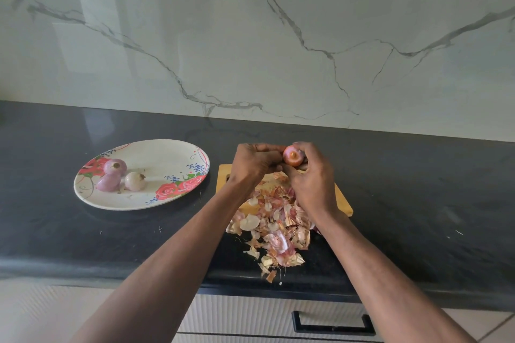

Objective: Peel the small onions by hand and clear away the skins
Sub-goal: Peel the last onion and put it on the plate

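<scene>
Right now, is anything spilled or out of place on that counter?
Yes. The pile of onion skins has spilled off the wooden cutting board onto the dark countertop, with scraps reaching its front edge. The three peeled onions sit tidily on the floral plate.

Both forearms are bare to the frame's lower edge, with no sleeves in view, and the left hand (255, 163) and right hand (313, 178) wear nothing.

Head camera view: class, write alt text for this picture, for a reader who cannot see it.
Both hands, left and right, hold a small onion above a wooden board heaped with onion skins. To the left, a floral plate on the dark counter carries three peeled onions.
</scene>
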The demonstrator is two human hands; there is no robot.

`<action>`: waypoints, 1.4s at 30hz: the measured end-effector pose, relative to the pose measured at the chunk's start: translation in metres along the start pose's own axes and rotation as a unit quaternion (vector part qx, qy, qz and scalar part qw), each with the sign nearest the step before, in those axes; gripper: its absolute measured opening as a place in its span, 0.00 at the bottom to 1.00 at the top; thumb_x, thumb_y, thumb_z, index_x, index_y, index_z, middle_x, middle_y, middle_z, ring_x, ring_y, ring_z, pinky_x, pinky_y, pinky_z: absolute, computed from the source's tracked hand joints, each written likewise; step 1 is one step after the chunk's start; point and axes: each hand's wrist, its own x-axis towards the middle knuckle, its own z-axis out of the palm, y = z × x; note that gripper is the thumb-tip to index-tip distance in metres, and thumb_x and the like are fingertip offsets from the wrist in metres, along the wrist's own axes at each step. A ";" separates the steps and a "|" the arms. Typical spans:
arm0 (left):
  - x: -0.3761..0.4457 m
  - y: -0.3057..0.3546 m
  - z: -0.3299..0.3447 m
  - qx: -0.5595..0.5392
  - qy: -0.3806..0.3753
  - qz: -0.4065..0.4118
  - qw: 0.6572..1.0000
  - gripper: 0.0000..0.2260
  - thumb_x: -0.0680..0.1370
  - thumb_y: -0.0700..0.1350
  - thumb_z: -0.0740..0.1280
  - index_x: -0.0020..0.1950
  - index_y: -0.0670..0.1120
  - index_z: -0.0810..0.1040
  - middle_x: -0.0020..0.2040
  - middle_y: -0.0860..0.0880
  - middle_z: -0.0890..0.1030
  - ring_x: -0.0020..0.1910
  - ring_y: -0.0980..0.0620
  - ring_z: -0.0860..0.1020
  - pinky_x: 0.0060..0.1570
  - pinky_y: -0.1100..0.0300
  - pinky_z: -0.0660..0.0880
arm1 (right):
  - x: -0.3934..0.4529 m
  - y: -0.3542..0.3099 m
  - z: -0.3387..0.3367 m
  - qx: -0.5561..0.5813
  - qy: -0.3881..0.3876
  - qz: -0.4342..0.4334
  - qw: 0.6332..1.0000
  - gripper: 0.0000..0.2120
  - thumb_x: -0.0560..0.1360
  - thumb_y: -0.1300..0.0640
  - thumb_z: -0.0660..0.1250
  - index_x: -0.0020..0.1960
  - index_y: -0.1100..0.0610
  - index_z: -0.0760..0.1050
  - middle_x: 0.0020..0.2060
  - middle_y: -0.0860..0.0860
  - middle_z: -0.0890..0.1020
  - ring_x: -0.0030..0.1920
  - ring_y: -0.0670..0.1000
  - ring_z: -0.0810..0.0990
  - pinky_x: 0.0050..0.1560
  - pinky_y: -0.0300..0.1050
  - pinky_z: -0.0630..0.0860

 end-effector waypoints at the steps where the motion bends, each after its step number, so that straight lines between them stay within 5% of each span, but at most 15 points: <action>1: 0.001 0.000 -0.001 -0.010 0.004 -0.010 1.000 0.09 0.75 0.28 0.68 0.44 0.40 0.85 0.37 0.44 0.85 0.36 0.48 0.82 0.42 0.59 0.83 | 0.000 0.001 0.000 0.008 -0.004 0.008 1.000 0.17 0.71 0.63 0.78 0.56 0.57 0.77 0.47 0.49 0.81 0.45 0.46 0.80 0.41 0.41 0.79; 7: 0.003 0.007 -0.007 -0.081 0.004 -0.042 0.996 0.06 0.77 0.32 0.69 0.50 0.31 0.83 0.42 0.38 0.85 0.39 0.45 0.84 0.42 0.58 0.83 | 0.004 0.001 0.000 0.033 -0.007 0.054 0.998 0.26 0.71 0.63 0.78 0.56 0.40 0.70 0.50 0.53 0.83 0.50 0.52 0.84 0.45 0.54 0.83; 14: 0.004 0.005 -0.012 -0.027 0.001 -0.025 0.999 0.05 0.78 0.35 0.69 0.50 0.34 0.83 0.40 0.40 0.85 0.39 0.45 0.84 0.42 0.57 0.83 | 0.005 0.004 0.002 0.039 -0.014 0.075 0.996 0.21 0.72 0.58 0.78 0.63 0.52 0.75 0.55 0.51 0.81 0.55 0.53 0.82 0.53 0.55 0.82; 20: 0.000 0.008 -0.012 0.021 -0.039 -0.028 0.999 0.05 0.78 0.37 0.69 0.45 0.38 0.85 0.43 0.38 0.86 0.41 0.46 0.85 0.42 0.55 0.84 | 0.004 0.008 0.003 0.016 -0.022 0.058 0.998 0.21 0.73 0.58 0.77 0.62 0.53 0.75 0.55 0.52 0.81 0.54 0.54 0.82 0.51 0.56 0.82; 28: 0.004 0.005 -0.013 0.074 -0.032 -0.013 0.997 0.04 0.77 0.35 0.71 0.45 0.35 0.85 0.42 0.38 0.86 0.40 0.46 0.86 0.44 0.54 0.83 | 0.004 0.003 0.001 -0.036 -0.029 0.040 0.998 0.20 0.72 0.64 0.77 0.63 0.61 0.77 0.55 0.54 0.78 0.54 0.52 0.78 0.52 0.49 0.80; 35: 0.006 0.000 -0.014 0.127 -0.033 0.025 0.991 0.06 0.77 0.34 0.71 0.48 0.30 0.83 0.44 0.34 0.85 0.39 0.46 0.85 0.43 0.54 0.83 | 0.004 0.002 0.000 -0.045 -0.034 0.048 0.997 0.20 0.73 0.63 0.76 0.63 0.61 0.77 0.55 0.55 0.78 0.53 0.48 0.76 0.48 0.24 0.70; 37: 0.006 -0.002 -0.012 0.144 -0.028 0.048 0.988 0.06 0.77 0.34 0.70 0.46 0.31 0.83 0.42 0.35 0.85 0.40 0.43 0.85 0.45 0.50 0.84 | 0.004 0.002 0.000 -0.033 -0.031 0.045 0.998 0.20 0.72 0.63 0.77 0.62 0.61 0.77 0.55 0.54 0.78 0.53 0.49 0.78 0.50 0.27 0.72; 42: 0.008 -0.006 -0.012 0.180 -0.012 0.071 0.981 0.06 0.76 0.36 0.71 0.43 0.34 0.85 0.40 0.38 0.85 0.41 0.40 0.84 0.44 0.48 0.84 | 0.005 0.001 0.000 0.023 -0.024 0.075 0.997 0.19 0.72 0.63 0.77 0.61 0.55 0.76 0.55 0.51 0.79 0.53 0.52 0.81 0.51 0.52 0.82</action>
